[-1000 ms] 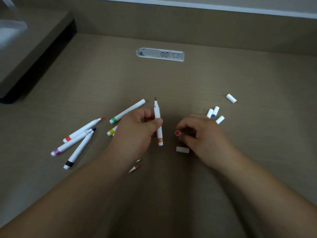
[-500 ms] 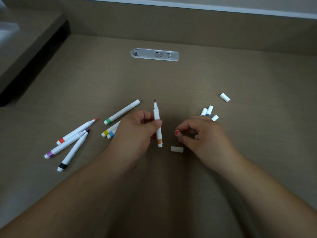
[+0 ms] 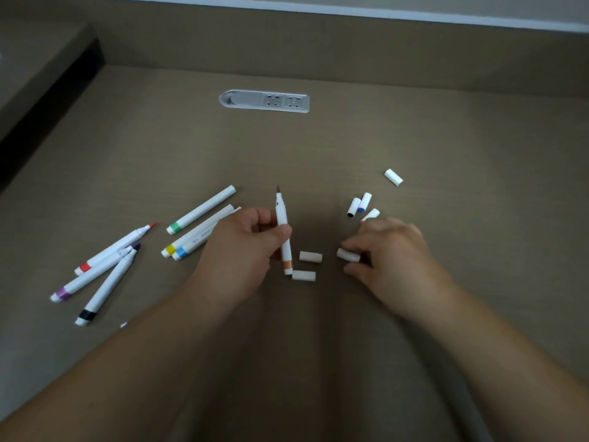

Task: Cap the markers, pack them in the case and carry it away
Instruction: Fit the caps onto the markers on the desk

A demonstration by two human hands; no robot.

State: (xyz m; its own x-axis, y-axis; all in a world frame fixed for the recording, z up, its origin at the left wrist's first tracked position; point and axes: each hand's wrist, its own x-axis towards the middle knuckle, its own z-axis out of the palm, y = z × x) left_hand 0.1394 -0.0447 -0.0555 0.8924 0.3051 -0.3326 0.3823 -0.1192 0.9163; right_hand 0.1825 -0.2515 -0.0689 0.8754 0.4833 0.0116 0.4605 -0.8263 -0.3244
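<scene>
My left hand (image 3: 245, 247) grips an uncapped white marker with a brown band (image 3: 281, 218), tip pointing away from me. My right hand (image 3: 389, 250) pinches a white cap (image 3: 348, 255) just above the table. Two loose white caps (image 3: 310, 257) (image 3: 303, 275) lie between my hands. More caps (image 3: 359, 204) sit beyond my right hand, and one cap (image 3: 393, 177) lies farther off. Capped green, yellow and blue markers (image 3: 200, 210) lie left of my left hand. Uncapped red, purple and black markers (image 3: 105, 269) lie at far left. No case is in view.
A grey socket panel (image 3: 264, 101) is set into the brown tabletop (image 3: 318, 148) at the back. A raised shelf with a dark edge (image 3: 47, 87) stands at the far left. A low wall runs along the back edge.
My right hand has shifted right; the red-ended cap it held is gone from view and a plain white cap is now pinched. A second loose cap lies between my hands.
</scene>
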